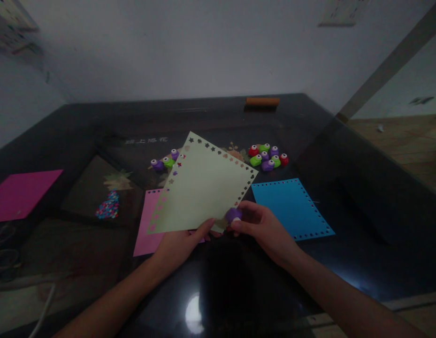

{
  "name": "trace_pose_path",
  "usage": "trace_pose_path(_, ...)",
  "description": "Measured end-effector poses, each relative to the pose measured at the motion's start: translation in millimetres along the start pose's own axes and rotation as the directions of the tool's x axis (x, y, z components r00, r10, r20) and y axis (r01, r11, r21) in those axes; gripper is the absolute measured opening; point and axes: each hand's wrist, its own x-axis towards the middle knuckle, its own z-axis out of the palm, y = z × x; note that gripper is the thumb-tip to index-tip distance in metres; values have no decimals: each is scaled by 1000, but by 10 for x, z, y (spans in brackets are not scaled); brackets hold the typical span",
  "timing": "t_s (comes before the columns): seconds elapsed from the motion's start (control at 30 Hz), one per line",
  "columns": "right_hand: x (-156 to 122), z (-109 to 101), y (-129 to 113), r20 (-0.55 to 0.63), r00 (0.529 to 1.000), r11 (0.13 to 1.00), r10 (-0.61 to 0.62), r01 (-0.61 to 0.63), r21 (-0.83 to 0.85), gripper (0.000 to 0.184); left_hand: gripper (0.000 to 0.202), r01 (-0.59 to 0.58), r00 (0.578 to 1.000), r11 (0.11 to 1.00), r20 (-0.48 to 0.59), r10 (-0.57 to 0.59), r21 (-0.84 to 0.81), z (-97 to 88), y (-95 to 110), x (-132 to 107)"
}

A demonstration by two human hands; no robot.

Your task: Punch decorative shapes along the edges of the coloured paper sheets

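A pale yellow-green sheet of paper (203, 188) with star and heart holes punched along its edges is held up over the dark table (239, 117). My left hand (184, 241) pinches its lower edge. My right hand (263, 225) grips a small purple paper punch (233, 215) clamped on the sheet's lower right edge. Under the sheet lies a pink sheet (147, 234) with punched edges.
A blue sheet (291, 206) with punched holes lies to the right. Several coloured punches (269, 157) sit behind it, and a few more punches (164, 162) at centre left. A pile of punched-out bits (108, 206) and a magenta sheet (22, 192) lie left. An orange block (262, 101) rests at the far edge.
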Motion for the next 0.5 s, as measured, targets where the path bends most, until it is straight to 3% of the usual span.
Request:
trace_pose_path(0.13,-2,17,12,8,1000,998,-5,6,-62,33,39,-31,998,994,-54,37,106,28,-88,8)
trace_pose_path(0.3,-11,26,9,16,999,992,-28,30,-125,30,40,18,1000,997,17,-19,79,71,-170,34)
trace_pose_path(0.5,-12,38,7,7,999,991,-50,50,-124,30,35,-38,999,993,8,37,111,53,-211,30)
